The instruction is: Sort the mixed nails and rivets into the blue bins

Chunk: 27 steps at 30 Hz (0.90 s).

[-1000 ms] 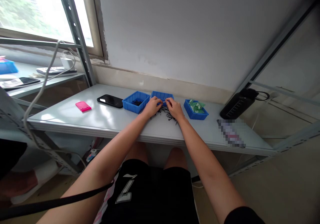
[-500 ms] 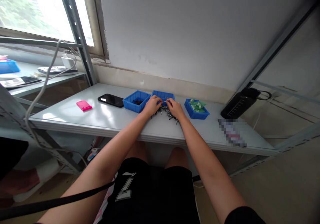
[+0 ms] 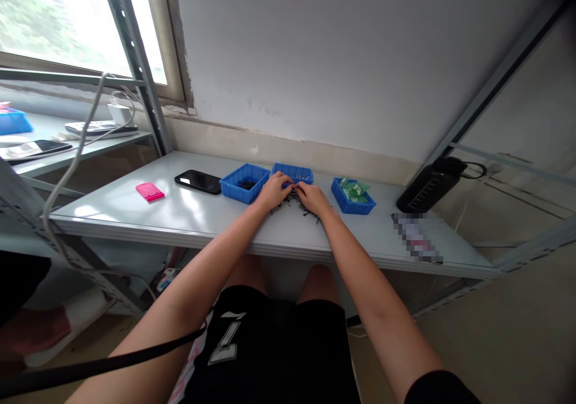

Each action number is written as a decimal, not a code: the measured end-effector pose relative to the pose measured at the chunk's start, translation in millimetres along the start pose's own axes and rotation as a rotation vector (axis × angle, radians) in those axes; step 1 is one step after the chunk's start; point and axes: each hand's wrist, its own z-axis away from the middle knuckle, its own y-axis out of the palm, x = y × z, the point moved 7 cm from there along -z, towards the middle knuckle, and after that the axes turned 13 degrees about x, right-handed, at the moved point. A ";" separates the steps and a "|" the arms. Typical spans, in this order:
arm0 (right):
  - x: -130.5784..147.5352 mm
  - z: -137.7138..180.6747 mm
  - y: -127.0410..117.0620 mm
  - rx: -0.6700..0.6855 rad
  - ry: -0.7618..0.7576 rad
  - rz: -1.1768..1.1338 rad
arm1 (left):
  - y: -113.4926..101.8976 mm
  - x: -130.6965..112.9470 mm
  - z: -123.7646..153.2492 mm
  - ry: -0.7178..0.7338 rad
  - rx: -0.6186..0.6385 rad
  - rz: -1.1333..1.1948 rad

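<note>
My left hand (image 3: 274, 190) and my right hand (image 3: 312, 197) meet at the fingertips over the table. Both are closed in a pinch, and what lies between the fingers is too small to name. Beneath and between them spreads a pile of small dark and silvery pieces (image 3: 297, 205), like screws or pins. A blue bin (image 3: 243, 194) with small black parts stands just left of my left hand. Behind my hands is another blue bin (image 3: 279, 168), holding a few thin metal pieces. To the right of my right hand sits a blue bin (image 3: 357, 208) with green-and-white packets (image 3: 354, 190).
On the table's left lie a black phone (image 3: 198, 181) and a pink flat case (image 3: 150, 191). A black bottle (image 3: 429, 186) lies tilted at the right, near a blurred flat item (image 3: 417, 239). A white cable (image 3: 85, 134) hangs by the left shelf post (image 3: 135, 56).
My right hand has moved left, so the fingertips of both hands now meet. The thin light piece seen between them earlier no longer shows. The view has shifted slightly.
</note>
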 end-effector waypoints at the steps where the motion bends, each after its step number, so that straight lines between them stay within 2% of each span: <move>1: 0.6 0.4 -1.0 -0.006 -0.001 0.001 | -0.5 0.1 -0.1 -0.005 -0.003 0.001; 15: -3.1 -0.6 -8.6 -0.110 -0.028 -0.055 | -2.2 4.2 -2.0 -0.025 -0.037 0.002; 27: 3.4 4.4 -15.8 -0.205 -0.070 -0.136 | 7.6 9.0 -2.7 -0.026 0.044 -0.011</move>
